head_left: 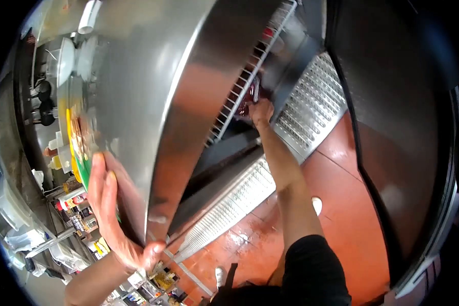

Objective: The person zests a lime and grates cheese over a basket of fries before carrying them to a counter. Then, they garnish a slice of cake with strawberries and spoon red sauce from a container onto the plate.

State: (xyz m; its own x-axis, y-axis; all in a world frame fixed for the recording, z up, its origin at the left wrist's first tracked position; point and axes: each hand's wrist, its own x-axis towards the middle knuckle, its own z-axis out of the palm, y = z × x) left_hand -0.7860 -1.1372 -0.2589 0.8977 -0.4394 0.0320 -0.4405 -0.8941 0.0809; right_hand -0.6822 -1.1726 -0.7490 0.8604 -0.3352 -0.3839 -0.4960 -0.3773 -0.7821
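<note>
My left hand (pixel 120 224) lies with stretched fingers along the corner of a stainless steel worktop (pixel 122 92), its thumb near the front edge. Below the worktop, my right arm reaches into a steel-lined opening with a wire rack (pixel 239 94). Just beside that rack, my right hand (pixel 261 111) is closed at a dark red, shiny package (pixel 250 97), which looks like filled clear plastic. The fingertips are partly hidden behind the hand, and the package's contents cannot be made out.
A dark door or panel (pixel 398 127) stands at the right. A perforated metal strip (pixel 311 102) runs along the opening above the red tile floor (pixel 336 199). Crowded shelves with containers and bottles (pixel 74 201) are at the left. White shoes (pixel 316 205) show below.
</note>
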